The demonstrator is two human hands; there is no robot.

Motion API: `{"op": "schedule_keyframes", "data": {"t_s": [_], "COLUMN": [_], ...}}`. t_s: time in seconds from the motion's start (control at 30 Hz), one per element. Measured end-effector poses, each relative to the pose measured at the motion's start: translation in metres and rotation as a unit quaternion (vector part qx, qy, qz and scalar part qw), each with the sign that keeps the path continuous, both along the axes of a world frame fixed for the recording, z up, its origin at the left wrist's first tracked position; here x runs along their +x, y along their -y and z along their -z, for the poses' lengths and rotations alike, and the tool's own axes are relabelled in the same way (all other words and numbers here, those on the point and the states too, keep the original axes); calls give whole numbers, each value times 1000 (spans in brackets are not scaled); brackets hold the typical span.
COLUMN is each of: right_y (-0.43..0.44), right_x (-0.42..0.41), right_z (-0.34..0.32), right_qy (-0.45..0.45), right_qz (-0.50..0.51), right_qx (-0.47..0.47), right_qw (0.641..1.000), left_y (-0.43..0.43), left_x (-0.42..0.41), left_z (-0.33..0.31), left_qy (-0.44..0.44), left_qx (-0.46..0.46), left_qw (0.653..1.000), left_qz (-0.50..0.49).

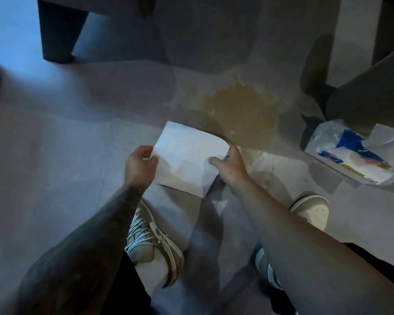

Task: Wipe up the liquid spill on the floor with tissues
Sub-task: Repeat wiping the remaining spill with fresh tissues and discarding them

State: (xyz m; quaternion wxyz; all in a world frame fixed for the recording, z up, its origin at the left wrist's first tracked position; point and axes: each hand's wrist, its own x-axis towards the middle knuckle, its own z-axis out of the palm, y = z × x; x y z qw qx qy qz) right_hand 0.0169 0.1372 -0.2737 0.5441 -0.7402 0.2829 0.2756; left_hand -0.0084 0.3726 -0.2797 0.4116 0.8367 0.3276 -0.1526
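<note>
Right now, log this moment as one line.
phase: pre-wipe | left hand, right hand: each pinches an edge of tissue | spill: brown, on floor, unwiped | tissue pack: on floor, right of spill

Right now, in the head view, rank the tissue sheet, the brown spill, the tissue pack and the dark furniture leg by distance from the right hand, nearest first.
1. The tissue sheet: pinched by the right hand at its right edge.
2. The brown spill: just ahead of that hand.
3. The tissue pack: farther off to the right.
4. The dark furniture leg: far upper left.
</note>
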Motion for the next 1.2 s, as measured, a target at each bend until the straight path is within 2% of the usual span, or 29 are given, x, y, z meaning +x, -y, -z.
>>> {"op": "schedule_keyframes", "data": {"t_s": [0.07, 0.13, 0.2, 0.27, 0.33, 0.4, 0.43, 0.5, 0.57, 0.63, 0.7, 0.8, 0.93, 1.07, 1.2], "right_y": [-4, -6, -6, -5, -2, -2, -6, -21, -41, -56, -65, -66, -51, -44, -31], "right_x": [-10, -17, -22, -26, -28, -28, -27, -23, -16, -8, -3, -5, -11, -26, -42], "right_z": [9, 17, 19, 14, 10, 11, 12, 17, 21, 29, 40, 61, 72, 70, 69], "right_qy": [12, 41, 58, 67, 112, 202, 241, 287, 273, 243, 228, 204, 220, 219, 209], "right_qz": [31, 74, 106, 113, 71, -41, -108, -245, -357, -427, -474, -537, -562, -561, -571], "right_qx": [-9, -27, -40, -49, -122, -251, -285, -291, -284, -292, -314, -344, -358, -360, -354], "right_qw": [999, 996, 992, 990, 984, 946, 922, 879, 847, 820, 790, 743, 712, 713, 710], "left_y": [5, 15, 29, 40, 44, 45, 45, 40, 30, 19, 11, 6, 5, 12, 13], "left_x": [-1, -1, -2, -3, -5, -6, -7, -8, -8, -10, -14, -18, -11, -10, -8], "left_z": [2, 3, 6, 14, 22, 24, 23, 23, 23, 22, 20, 17, 16, 17, 22], "left_qy": [30, 71, 56, -7, -54, -44, -25, -2, -28, -82, -135, -208, -268, -302, -299], "left_qx": [109, 190, 207, 212, 214, 207, 202, 198, 196, 188, 171, 152, 154, 169, 166], "left_qw": [987, 951, 918, 884, 864, 873, 886, 920, 951, 966, 966, 948, 920, 899, 901], "left_qz": [112, 232, 333, 416, 453, 440, 417, 339, 235, 155, 139, 189, 242, 268, 265]}}
